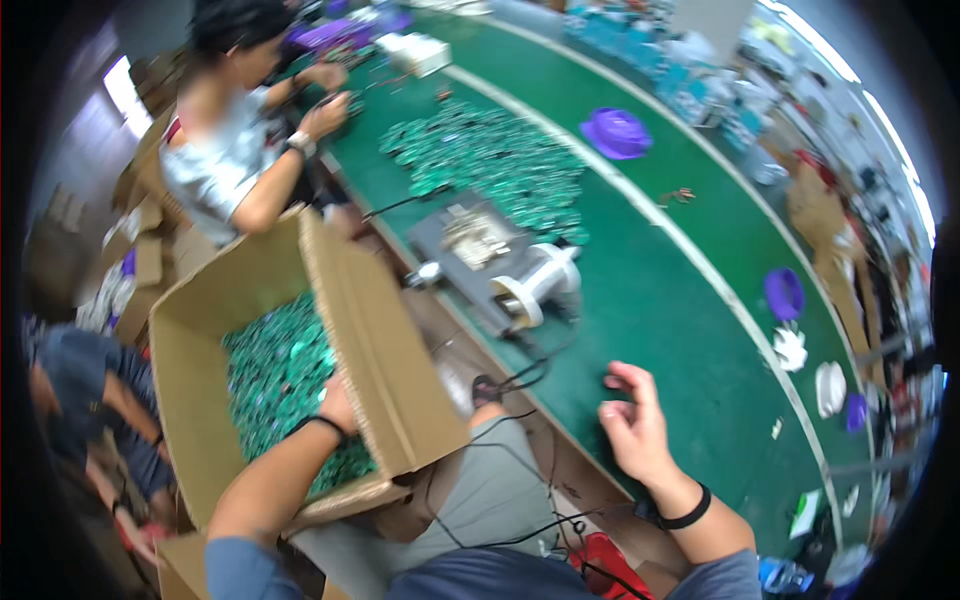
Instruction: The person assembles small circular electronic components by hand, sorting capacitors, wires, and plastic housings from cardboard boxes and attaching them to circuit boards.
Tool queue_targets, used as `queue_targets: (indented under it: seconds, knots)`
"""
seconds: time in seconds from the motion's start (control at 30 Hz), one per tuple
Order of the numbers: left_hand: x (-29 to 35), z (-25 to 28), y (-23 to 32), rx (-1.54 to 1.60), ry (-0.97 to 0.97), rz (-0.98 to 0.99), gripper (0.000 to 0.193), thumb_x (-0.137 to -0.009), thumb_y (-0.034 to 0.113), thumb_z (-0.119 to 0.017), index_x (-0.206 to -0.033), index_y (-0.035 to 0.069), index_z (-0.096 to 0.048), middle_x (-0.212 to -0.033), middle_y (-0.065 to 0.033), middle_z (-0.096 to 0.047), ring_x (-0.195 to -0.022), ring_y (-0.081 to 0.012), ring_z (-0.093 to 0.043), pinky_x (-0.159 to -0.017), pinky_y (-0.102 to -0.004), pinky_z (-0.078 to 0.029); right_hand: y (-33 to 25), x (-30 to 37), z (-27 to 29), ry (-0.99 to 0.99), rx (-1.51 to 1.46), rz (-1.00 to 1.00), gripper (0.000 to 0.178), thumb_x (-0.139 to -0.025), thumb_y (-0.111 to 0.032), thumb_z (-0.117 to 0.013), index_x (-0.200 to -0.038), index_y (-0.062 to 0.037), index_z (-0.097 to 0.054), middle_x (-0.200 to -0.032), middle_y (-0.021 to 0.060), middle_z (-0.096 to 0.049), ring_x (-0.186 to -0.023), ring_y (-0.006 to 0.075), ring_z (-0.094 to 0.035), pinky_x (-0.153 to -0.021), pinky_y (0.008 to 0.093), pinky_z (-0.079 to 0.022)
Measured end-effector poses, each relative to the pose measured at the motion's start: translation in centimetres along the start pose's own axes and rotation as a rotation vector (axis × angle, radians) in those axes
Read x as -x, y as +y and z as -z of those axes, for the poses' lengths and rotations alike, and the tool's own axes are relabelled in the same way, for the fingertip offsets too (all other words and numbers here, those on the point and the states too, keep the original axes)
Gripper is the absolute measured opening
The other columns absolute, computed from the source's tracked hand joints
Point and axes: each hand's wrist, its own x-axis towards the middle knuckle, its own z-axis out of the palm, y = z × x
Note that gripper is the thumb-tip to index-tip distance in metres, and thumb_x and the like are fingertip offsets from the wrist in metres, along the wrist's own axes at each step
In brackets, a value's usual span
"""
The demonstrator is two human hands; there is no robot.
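My left hand (340,402) reaches down into a tall cardboard box (385,340) at my left side. It touches a heap of small green pieces (275,370) that look like little circuit boards. The box wall and the blur hide most of its fingers, so I cannot see whether it grips any. My right hand (638,425) hovers over the near part of the green table (650,320), fingers curved, thumb apart, nothing in it. A wide pile of similar green pieces (490,150) lies further off on the table.
Between pile and right hand stand a dark device (465,240) and a white wire spool (540,285). Black cables (535,370) hang off the table edge near my legs. Purple bowls (616,133) sit along the far side. A co-worker (225,150) works at the upper left.
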Motion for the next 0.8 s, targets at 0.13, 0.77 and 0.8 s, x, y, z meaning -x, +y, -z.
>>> queue_targets:
  seconds: [0.13,0.77,0.8]
  knots:
    - [0.1,3.3,8.1,-0.592,0.022,-0.202,0.038,-0.075,0.022,-0.075,-0.109,0.007,-0.069,-0.111,-0.0179,-0.062,-0.103,-0.0377,-0.054,-0.095,-0.0438,-0.043,-3.1,-1.8,5.1,0.041,0.159,0.083,0.050,-0.087,-0.004,-0.063,-0.136,-0.0043,-0.050,-0.130,0.0117,-0.050,-0.119,0.0218,-0.055,-0.094,0.0328,-0.050]
    - [25.5,5.7,17.3,-0.251,0.823,0.215,0.028,-0.095,0.004,-0.060,-0.122,0.000,-0.061,-0.118,-0.0104,-0.062,-0.106,-0.0219,-0.058,-0.096,-0.0344,-0.046,10.5,-32.8,20.4,0.352,1.063,-0.224,0.048,-0.091,-0.014,-0.058,-0.139,-0.0172,-0.055,-0.145,0.0109,-0.048,-0.134,0.0348,-0.046,-0.107,0.0461,-0.045]
    - [25.0,5.3,17.2,-0.203,0.830,0.218,0.028,-0.095,0.003,-0.060,-0.123,0.000,-0.061,-0.118,-0.0101,-0.062,-0.105,-0.0215,-0.058,-0.095,-0.0340,-0.046,11.7,-33.2,21.0,0.358,1.077,-0.205,0.047,-0.090,-0.013,-0.059,-0.137,-0.0158,-0.056,-0.144,0.0126,-0.049,-0.132,0.0356,-0.047,-0.107,0.0469,-0.045]
